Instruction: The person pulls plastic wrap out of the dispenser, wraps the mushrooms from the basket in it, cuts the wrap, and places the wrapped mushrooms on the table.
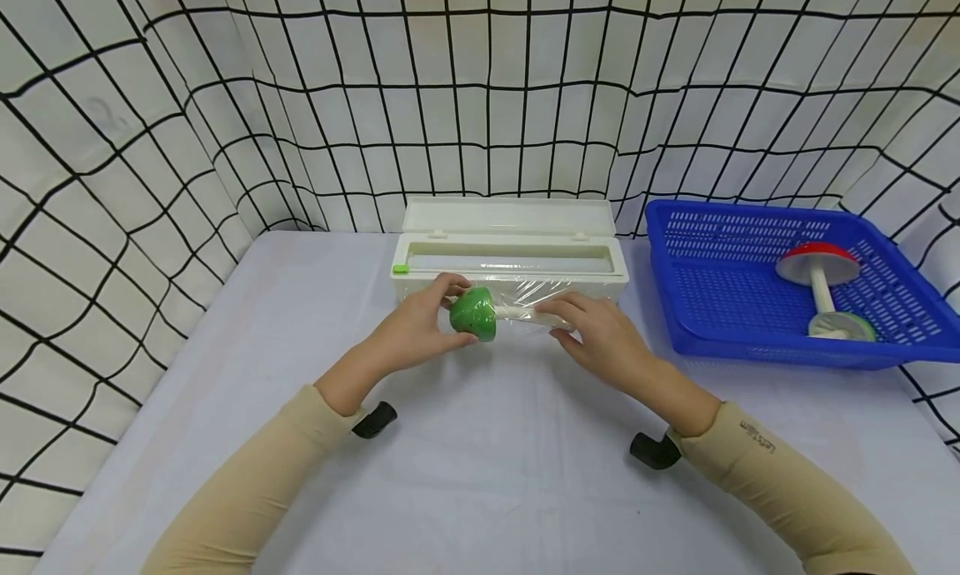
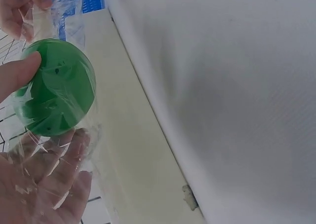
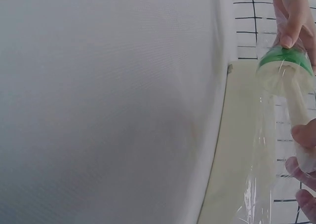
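Observation:
A toy mushroom [image 1: 474, 314] with a glossy green cap and a white stem lies sideways between the hands, in clear cling film [image 3: 256, 184]. My left hand [image 1: 412, 329] grips the cap; in the left wrist view its thumb presses the green cap [image 2: 61, 93] while the fingers spread behind it under film. My right hand [image 1: 600, 333] holds the stem end, thumb and fingers around the white stem [image 3: 296, 100]. Right behind the mushroom stands a white cling film dispenser [image 1: 510, 262] with its lid [image 1: 510, 217] raised; film stretches from its front to the mushroom.
To the right sits a blue basket [image 1: 735, 348] holding another mushroom with a red cap [image 1: 817, 260] and one with a green-edged cap [image 1: 843, 325]. A black wire grid [image 1: 487, 83] surrounds the back and sides of the white-covered table [image 1: 480, 475]. A green slider [image 1: 401, 269] sits on the dispenser's left end.

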`<act>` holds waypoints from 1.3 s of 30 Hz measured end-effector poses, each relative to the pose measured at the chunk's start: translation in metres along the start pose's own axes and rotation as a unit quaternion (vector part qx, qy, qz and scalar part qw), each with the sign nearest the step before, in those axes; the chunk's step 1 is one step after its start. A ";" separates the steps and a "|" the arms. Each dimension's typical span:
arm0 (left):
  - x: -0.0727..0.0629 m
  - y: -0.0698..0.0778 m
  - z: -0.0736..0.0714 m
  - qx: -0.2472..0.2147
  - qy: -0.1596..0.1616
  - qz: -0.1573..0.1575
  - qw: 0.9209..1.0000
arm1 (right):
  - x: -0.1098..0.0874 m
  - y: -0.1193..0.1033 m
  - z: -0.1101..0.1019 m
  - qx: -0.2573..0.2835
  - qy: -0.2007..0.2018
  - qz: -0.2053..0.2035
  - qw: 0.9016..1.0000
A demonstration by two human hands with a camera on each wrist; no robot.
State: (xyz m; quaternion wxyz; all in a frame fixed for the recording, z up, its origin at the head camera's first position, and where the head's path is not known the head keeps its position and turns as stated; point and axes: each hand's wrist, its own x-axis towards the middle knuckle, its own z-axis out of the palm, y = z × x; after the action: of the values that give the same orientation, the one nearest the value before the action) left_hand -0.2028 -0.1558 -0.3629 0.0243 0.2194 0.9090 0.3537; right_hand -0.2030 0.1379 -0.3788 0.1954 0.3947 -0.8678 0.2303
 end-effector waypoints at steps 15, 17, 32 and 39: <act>0.003 -0.006 -0.005 -0.050 0.010 -0.020 0.998 | 0.007 -0.001 0.000 -0.023 -0.026 0.049 0.998; 0.003 -0.007 -0.006 -0.063 0.010 -0.033 0.997 | 0.009 -0.002 0.001 -0.033 -0.042 0.063 0.997; 0.007 -0.010 -0.007 -0.088 0.018 -0.070 0.993 | 0.022 -0.003 0.011 -0.085 -0.064 0.093 0.990; 0.015 -0.004 -0.010 -0.071 0.049 -0.060 0.994 | 0.028 0.000 0.018 -0.092 -0.033 0.084 0.992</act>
State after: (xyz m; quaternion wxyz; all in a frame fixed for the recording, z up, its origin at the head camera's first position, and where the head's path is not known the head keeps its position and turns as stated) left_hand -0.2199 -0.1586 -0.3564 0.0163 0.1441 0.8932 0.4257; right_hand -0.2230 0.1119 -0.3789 0.1819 0.3080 -0.9213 0.1524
